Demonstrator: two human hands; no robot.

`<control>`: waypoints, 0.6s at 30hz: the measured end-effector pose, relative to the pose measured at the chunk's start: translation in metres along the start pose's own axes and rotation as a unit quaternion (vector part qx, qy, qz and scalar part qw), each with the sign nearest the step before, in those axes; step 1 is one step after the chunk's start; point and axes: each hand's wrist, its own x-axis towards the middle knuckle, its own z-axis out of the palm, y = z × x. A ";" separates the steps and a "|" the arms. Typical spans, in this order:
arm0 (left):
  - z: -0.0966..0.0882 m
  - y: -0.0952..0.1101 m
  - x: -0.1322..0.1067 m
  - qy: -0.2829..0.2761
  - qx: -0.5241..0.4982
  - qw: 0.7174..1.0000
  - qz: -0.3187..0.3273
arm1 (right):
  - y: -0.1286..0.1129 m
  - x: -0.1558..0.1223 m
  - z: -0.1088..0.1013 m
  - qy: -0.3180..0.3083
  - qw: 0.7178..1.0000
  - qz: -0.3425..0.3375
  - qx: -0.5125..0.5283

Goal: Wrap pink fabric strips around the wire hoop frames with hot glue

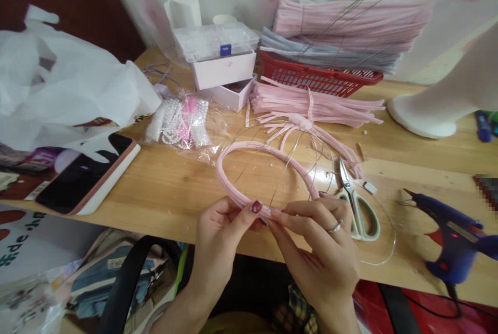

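Work in hand: a pink chenille ring (252, 144), held above the near edge of the wooden table (163, 181). Its outline is formed into a loop; the meeting point lies under the fingers, so whether it is fastened cannot be determined. No ornament is seen on the visible stretch. Thin wires cross its opening; attachment unconfirmed.

Hands: the left hand (221, 240) pinches the near side of the ring between thumb and curled fingers. The right hand (319, 246) pinches just to the right, digits closed on the same band.

Tools: scissors (353, 204) lie beside the right hand; the blue glue gun (453, 235), red light showing, is farther right. Neither is held.

Containers: a red basket (327, 82), far side, bears grey-blue stems (330, 51) beneath pink stems (350, 20). Left of it, a clear organiser box (216, 38), lid down, sits on a white box (225, 69); contents indistinct. Nearer, a clear bag (218, 129) contains white and pink bead strings (169, 121).
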 end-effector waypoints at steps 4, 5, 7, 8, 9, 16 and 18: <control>0.001 0.004 0.001 0.006 -0.010 0.999 -0.030 | 0.002 -0.001 0.002 -0.004 1.000 0.002 -0.004; 0.001 0.005 0.001 0.010 -0.010 0.999 -0.035 | 0.003 -0.001 0.003 -0.005 1.000 0.005 -0.002; 0.002 0.005 0.001 0.013 -0.008 0.999 -0.037 | 0.004 -0.002 0.004 -0.001 1.000 0.007 0.004; 0.003 0.005 0.001 0.012 -0.008 0.999 -0.036 | 0.004 -0.001 0.004 0.003 1.000 0.007 0.007; 0.003 0.005 0.001 0.010 -0.009 0.999 -0.035 | 0.005 -0.001 0.003 0.006 1.000 0.007 0.009; 0.006 0.002 0.001 -0.002 -0.008 0.999 -0.032 | 0.005 -0.002 0.004 0.013 1.000 0.011 0.010; 0.005 0.001 0.002 -0.004 -0.011 0.999 -0.032 | 0.006 0.001 0.007 0.009 1.000 0.010 0.004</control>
